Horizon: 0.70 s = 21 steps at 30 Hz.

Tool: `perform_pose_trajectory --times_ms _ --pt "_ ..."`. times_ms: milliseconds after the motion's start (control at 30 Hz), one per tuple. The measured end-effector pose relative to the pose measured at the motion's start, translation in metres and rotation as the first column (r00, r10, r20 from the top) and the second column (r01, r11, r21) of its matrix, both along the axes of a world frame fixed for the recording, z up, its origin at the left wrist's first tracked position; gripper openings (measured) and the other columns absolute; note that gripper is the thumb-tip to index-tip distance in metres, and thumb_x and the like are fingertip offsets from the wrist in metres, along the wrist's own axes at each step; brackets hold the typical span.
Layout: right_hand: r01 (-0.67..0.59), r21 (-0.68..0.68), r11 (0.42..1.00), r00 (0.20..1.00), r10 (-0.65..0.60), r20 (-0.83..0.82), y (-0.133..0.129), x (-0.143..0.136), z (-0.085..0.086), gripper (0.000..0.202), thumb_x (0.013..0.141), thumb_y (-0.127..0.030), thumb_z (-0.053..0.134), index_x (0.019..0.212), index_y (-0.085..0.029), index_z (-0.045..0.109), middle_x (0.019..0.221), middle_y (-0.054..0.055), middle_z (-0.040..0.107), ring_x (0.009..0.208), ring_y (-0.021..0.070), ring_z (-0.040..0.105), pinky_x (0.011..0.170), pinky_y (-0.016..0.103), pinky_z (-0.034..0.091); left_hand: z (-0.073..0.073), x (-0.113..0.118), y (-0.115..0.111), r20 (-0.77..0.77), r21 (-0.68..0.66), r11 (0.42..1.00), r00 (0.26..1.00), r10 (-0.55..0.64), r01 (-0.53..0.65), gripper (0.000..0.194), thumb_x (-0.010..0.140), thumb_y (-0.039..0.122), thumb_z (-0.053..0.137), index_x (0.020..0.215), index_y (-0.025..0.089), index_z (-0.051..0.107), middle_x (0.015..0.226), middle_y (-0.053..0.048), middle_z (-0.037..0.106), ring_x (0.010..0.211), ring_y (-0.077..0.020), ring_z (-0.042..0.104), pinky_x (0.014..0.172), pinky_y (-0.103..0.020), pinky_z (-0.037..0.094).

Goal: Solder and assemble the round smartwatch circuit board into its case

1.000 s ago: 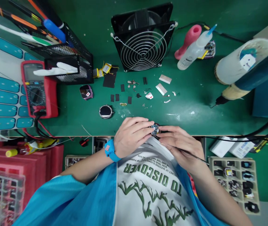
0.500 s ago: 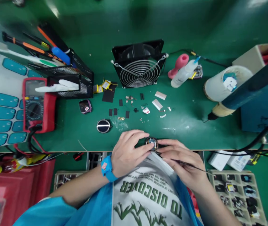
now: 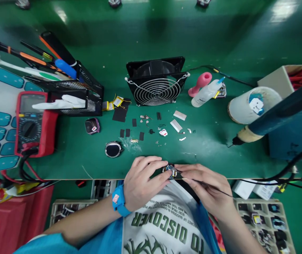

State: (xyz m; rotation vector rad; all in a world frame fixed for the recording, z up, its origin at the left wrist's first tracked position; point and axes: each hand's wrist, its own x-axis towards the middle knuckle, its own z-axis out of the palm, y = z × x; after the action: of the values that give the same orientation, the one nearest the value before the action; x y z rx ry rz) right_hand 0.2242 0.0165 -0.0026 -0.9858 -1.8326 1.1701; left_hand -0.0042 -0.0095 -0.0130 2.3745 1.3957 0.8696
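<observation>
A small round watch body (image 3: 170,170) with its circuit board showing lies at the table's front edge. My left hand (image 3: 147,181), a blue band on its wrist, grips the body from the left with fingers on its rim and board. My right hand (image 3: 209,185) pinches a thin dark tool (image 3: 206,184), whose tip reaches the right side of the board; the tip itself is too small to make out. Beyond my left hand lies a round watch face (image 3: 113,149). Small loose parts, among them a white and red piece (image 3: 163,132), lie farther back.
A black fan (image 3: 156,83) stands at the back centre, with a clear bottle (image 3: 206,93) to its right. At the left are a red multimeter (image 3: 35,123) and a mesh tool holder (image 3: 95,100). A soldering iron (image 3: 248,134) juts in from the right.
The view has tilted upward a little, so the table and hands sit lower in the picture. Both hands keep their holds, with only slight finger movement at the watch body.
</observation>
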Motion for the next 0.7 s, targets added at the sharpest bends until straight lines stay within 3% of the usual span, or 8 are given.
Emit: perform_pose_trajectory --times_ms 700 --pt "-0.031 -0.003 1.0 0.999 0.031 0.02 -0.0004 0.0057 0.0021 0.023 0.096 -0.005 0.063 0.108 -0.021 0.073 0.109 0.008 0.079 0.108 0.019 0.078 0.091 0.031 0.066 -0.0004 0.0012 -0.0004 0.038 -0.008 1.0 0.999 -0.003 0.003 0.011 0.099 0.026 0.071 0.107 0.021 0.076 0.112 -0.005 0.081 0.111 -0.0227 0.071 0.089 -0.039 0.054"
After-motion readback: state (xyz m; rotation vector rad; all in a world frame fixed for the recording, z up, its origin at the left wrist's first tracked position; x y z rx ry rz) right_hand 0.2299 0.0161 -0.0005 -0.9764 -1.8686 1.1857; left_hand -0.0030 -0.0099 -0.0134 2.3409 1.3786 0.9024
